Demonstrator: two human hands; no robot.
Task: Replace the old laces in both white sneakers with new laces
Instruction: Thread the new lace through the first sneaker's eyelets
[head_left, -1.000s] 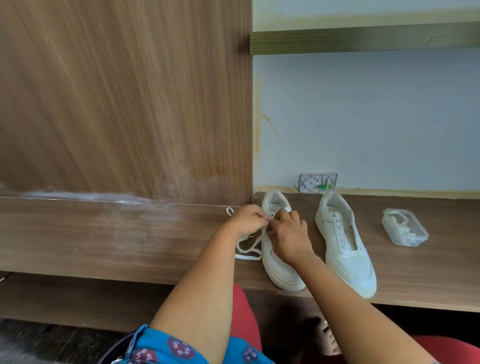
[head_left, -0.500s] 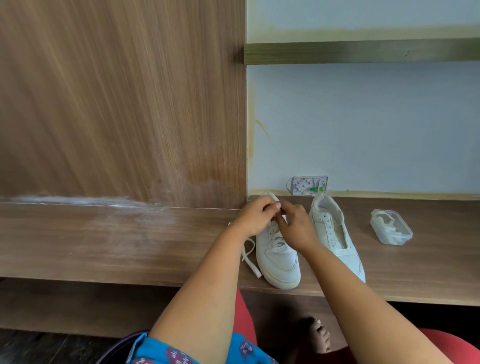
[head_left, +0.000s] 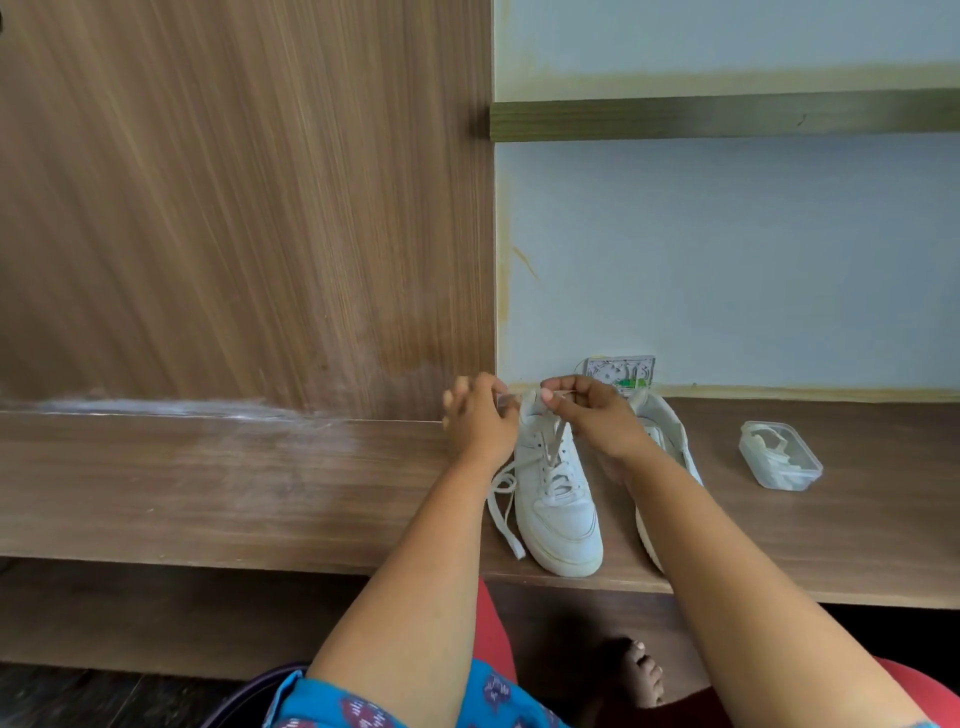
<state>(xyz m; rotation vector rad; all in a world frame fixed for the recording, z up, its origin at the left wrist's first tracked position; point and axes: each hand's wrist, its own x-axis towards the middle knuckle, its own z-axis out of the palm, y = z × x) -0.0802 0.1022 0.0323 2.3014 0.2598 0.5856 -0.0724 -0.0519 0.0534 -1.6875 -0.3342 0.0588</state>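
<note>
1. Two white sneakers on the wooden shelf (head_left: 260, 488), toes toward the viewer: left sneaker (head_left: 558, 499) at the centre of the view, right sneaker (head_left: 667, 431) just beside it at 3 o'clock, largely hidden behind the right forearm.
2. One lace (head_left: 551, 447) threaded through the left sneaker's eyelets, with a strand rising from the upper eyelets to the right hand; one loose length (head_left: 503, 506) trailing over the shelf at 9 o'clock of that shoe, its tip near the shelf's front edge.
3. Two hands at 12 o'clock of the left sneaker, above its collar. Left hand (head_left: 480, 423): fingers curled, pinching what looks like a lace end near the heel; the exact grip too small to make out. Right hand (head_left: 597, 413): thumb and forefinger pinched on the raised lace strand, other fingers curled.
4. One clear plastic container (head_left: 779, 454) at 3 o'clock of the shoes, well apart from them, white strips inside, likely laces.
5. One small white wall plate (head_left: 621, 371) at 12 o'clock of the right sneaker, against the pale wall (head_left: 727, 249).
6. One wood panel (head_left: 234, 208) at 10 o'clock; one bare foot (head_left: 644, 675) at 6 o'clock, below the shelf.
</note>
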